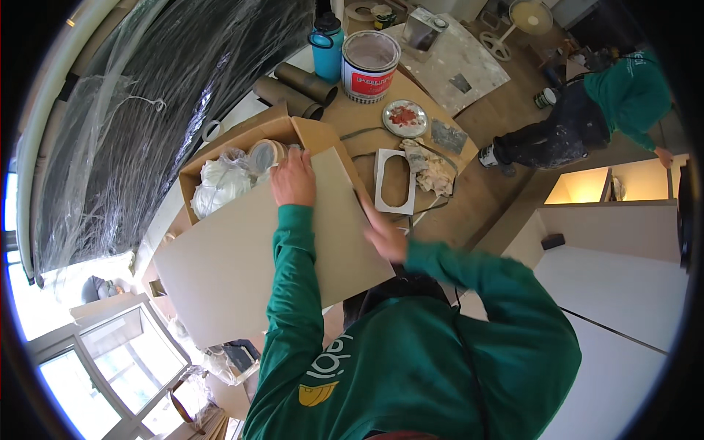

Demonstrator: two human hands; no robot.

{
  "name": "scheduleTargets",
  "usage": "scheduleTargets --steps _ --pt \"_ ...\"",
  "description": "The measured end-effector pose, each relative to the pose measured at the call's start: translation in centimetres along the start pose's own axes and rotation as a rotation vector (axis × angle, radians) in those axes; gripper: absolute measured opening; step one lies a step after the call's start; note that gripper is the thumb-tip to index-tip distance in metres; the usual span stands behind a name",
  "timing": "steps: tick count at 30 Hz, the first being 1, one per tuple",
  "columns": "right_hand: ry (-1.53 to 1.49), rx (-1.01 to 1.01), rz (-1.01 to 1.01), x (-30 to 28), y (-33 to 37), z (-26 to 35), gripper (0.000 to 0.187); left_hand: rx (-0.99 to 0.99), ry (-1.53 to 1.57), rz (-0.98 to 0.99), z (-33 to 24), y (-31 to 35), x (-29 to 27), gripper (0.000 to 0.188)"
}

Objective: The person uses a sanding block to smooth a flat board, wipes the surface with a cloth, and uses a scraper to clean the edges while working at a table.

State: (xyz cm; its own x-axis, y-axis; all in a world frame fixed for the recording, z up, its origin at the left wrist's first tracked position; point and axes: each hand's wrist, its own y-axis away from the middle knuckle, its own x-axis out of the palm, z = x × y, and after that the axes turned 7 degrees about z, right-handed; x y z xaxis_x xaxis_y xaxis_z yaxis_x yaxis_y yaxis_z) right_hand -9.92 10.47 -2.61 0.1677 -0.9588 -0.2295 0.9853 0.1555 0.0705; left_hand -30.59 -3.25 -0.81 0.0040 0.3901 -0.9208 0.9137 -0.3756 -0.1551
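Head view:

- Cardboard box (317,134), one, uncovered at its far end: sitting in front of the wearer, at the left side of the brown tabletop (358,119).
- Cardboard flap (227,268), broad and plain: extending from the box toward the wearer's body.
- Left hand (294,180), bare, green-sleeved: lying on the flap, fingers bending over its far edge — how firmly they are gripping, cannot tell.
- Right hand (387,236), bare, blurred: hovering or resting at the flap's right edge; open or closed, cannot tell.
- Contents of box: a white plastic bundle (220,185) is filling the left part; a tape roll (265,155) is lying just beside the left fingertips.
- Cardboard tubes (295,94), two, brown: lying side by side beyond the box.
- Water bottle (326,53), turquoise, dark-capped: standing upright.
- Paint can (369,70), red-labelled: standing next to the bottle.
- Round lid (396,125), red-stained: lying nearer than the can.
- White frame (380,202), oval opening: lying right of the box — a crumpled rag (437,180) is resting just beside it.
- Plastic sheeting (176,95), clear: hanging at left.
- Co-worker (598,106), green-topped: bending forward at right, a hand reaching to the lit shelf (638,180).
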Motion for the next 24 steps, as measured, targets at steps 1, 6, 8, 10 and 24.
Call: scheduleTargets --steps 1,6,8,10,24 --pt "0.002 -0.069 -0.074 -0.9 -5.1 -1.5 0.077 0.001 -0.012 0.004 -0.3 -0.3 0.1 0.026" --pt "-0.021 -0.025 -0.123 -3.7 -14.6 -3.0 0.075 0.016 -0.077 -0.018 -0.9 -0.5 0.4 0.027" --pt "0.045 -0.078 -0.113 -0.1 -4.9 -2.8 0.076 0.002 -0.101 -0.043 0.3 -0.3 1.0 0.028" --pt "0.001 0.039 0.022 2.3 6.6 0.4 0.08 -0.004 -0.109 -0.036 0.5 -0.2 1.2 0.028" --pt "-0.79 0.305 -0.884 -2.1 27.7 -2.7 0.061 0.471 0.232 -0.016 -5.4 3.0 -3.7 0.03"
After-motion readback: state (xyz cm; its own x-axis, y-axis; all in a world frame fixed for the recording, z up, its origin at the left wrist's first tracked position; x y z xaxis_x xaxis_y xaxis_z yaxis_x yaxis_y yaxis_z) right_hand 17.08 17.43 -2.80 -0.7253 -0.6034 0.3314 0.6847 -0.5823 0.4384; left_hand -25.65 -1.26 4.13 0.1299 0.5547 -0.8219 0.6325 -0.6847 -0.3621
